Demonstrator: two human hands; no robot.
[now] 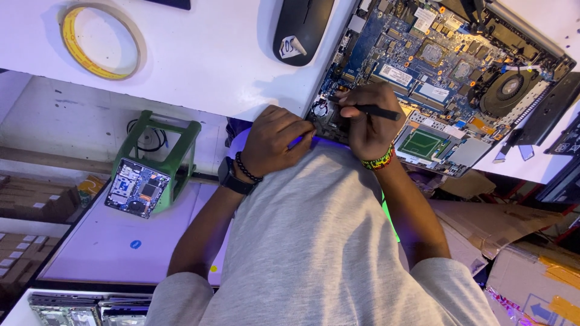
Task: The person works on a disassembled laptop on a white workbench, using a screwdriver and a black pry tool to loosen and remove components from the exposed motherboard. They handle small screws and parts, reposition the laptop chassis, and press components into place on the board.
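Note:
An opened laptop [519, 90] lies on the white table [205, 54] with its blue motherboard [393, 54], fan [509, 87] and several chips exposed. My right hand [367, 124], a coloured bead band on its wrist, grips a thin black tool [379, 111] over the board's near left corner. My left hand [275, 140], with a dark watch and a black bead bracelet on its wrist, is curled against the laptop's near corner, fingertips touching its edge. What lies under the two hands is hidden.
A black mouse [302, 27] sits left of the laptop and a yellow tape roll [99, 42] lies at the table's far left. Below the table, a green frame [172, 151] holds a small circuit board [136, 188]. Cardboard boxes [513, 259] are at the lower right.

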